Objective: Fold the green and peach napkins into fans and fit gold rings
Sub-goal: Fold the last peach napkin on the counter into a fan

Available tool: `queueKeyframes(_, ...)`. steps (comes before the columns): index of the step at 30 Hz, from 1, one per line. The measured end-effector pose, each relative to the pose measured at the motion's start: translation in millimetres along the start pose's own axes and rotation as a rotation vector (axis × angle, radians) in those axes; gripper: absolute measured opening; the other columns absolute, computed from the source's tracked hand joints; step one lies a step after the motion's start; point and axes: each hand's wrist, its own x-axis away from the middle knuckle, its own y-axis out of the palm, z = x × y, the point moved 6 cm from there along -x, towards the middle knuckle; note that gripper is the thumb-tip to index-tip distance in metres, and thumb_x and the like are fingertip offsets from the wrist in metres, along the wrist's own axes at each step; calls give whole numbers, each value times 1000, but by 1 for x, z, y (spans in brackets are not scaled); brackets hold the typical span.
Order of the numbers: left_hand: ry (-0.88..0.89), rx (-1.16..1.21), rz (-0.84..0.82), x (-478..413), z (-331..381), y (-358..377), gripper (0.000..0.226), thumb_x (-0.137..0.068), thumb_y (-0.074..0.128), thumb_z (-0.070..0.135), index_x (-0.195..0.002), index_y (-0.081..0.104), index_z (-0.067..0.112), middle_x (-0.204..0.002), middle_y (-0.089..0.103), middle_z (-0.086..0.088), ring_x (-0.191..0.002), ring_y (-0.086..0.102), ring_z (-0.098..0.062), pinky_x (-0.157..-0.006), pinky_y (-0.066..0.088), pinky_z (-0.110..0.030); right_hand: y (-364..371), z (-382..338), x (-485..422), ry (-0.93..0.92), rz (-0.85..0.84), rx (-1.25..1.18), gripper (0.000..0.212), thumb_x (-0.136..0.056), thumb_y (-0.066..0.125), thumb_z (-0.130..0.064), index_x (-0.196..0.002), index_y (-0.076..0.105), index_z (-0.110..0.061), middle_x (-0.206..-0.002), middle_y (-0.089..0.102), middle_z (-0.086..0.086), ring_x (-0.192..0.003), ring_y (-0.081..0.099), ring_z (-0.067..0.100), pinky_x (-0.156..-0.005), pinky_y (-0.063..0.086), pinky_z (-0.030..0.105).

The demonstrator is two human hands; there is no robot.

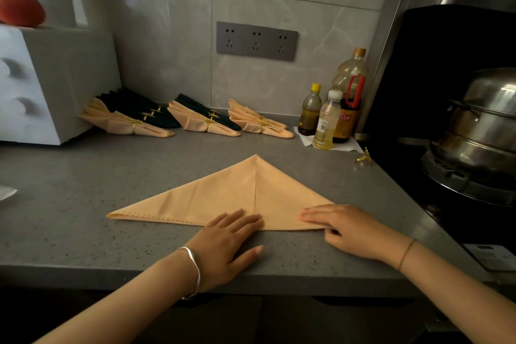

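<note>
A peach napkin (223,195) lies flat on the grey counter (83,190), folded into a wide triangle with its point away from me. My left hand (229,240) presses flat on the near edge at the middle, fingers straight. My right hand (349,229) lies on the napkin's right corner, fingers straight on top, thumb at the near edge. A loose gold ring (363,157) sits at the counter's right edge. Along the back wall lie several finished fans with gold rings: peach ones (259,121) and dark green ones (134,109).
A white appliance (42,86) stands at the back left with an orange fruit (19,7) on top. Three bottles (332,114) stand at the back right. A stove with stacked steel pots (480,131) is to the right. A socket panel (257,40) is on the wall.
</note>
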Motion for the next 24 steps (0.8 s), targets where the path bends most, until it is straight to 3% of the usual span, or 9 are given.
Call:
queueKeyframes(4,20,12,6,4,-2,1,83,-75,-2,72,-150,3,35,-157,0,19,-143,-13,-2,-113,-14,-22,-22,32,6,146,-21,-1,39,-91,52,-16,-122,55,-40,-128,51,-21,-117,46,-1,-104,35,21)
queueKeyframes(7,29,15,9,5,0,0,82,-78,2,72,-150,5,34,-157,-1,20,-142,-15,0,-112,-16,-21,-53,59,0,172,59,-293,22,-83,68,-17,-85,67,-39,-91,69,-14,-88,62,1,-87,51,29)
queueKeyframes(9,25,10,8,6,-2,0,80,-80,4,71,-151,5,34,-157,-3,20,-142,-15,0,-113,-15,-22,-73,69,-13,172,125,-474,18,-78,74,-12,-78,71,-30,-80,71,-7,-78,65,4,-75,52,21)
queueKeyframes(12,19,12,17,6,-2,0,72,-87,11,67,-150,1,35,-156,-7,20,-141,-15,2,-112,-16,-20,-91,74,-43,181,180,-658,13,-75,75,-10,-84,70,-19,-86,69,-4,-78,63,2,-64,48,9)
queueKeyframes(16,15,62,13,6,-2,-1,69,-89,15,66,-149,-5,38,-152,-15,26,-137,-19,7,-103,-21,-12,-87,71,-102,208,281,-1012,26,-77,72,-8,-99,62,-18,-92,68,-3,-88,63,9,-63,51,12)
queueKeyframes(18,9,86,3,6,-2,-2,70,-88,14,68,-149,-6,39,-148,-17,30,-135,-20,9,-101,-22,-10,-71,64,-132,229,287,-1064,38,-78,72,-11,-112,56,-17,-97,67,-3,-87,63,6,-65,52,13)
queueKeyframes(20,2,98,-7,6,-3,-1,72,-86,13,69,-149,-7,39,-145,-19,31,-135,-21,9,-104,-21,-12,-52,58,-158,254,275,-1081,49,-77,75,-18,-121,54,-17,-109,66,1,-94,63,10,-77,54,22)
queueKeyframes(22,0,99,-25,5,-3,-1,74,-85,12,70,-149,-7,39,-146,-19,31,-136,-20,8,-108,-18,-16,-35,51,-175,276,254,-1043,46,-77,76,-24,-117,55,-22,-111,65,-1,-97,62,14,-83,52,30)
queueKeyframes(24,-2,97,-42,2,-4,0,75,-85,13,71,-149,-9,38,-146,-21,30,-137,-20,7,-110,-16,-18,-21,45,-184,281,240,-1032,37,-78,75,-24,-110,56,-23,-102,66,-3,-91,63,12,-76,52,28)
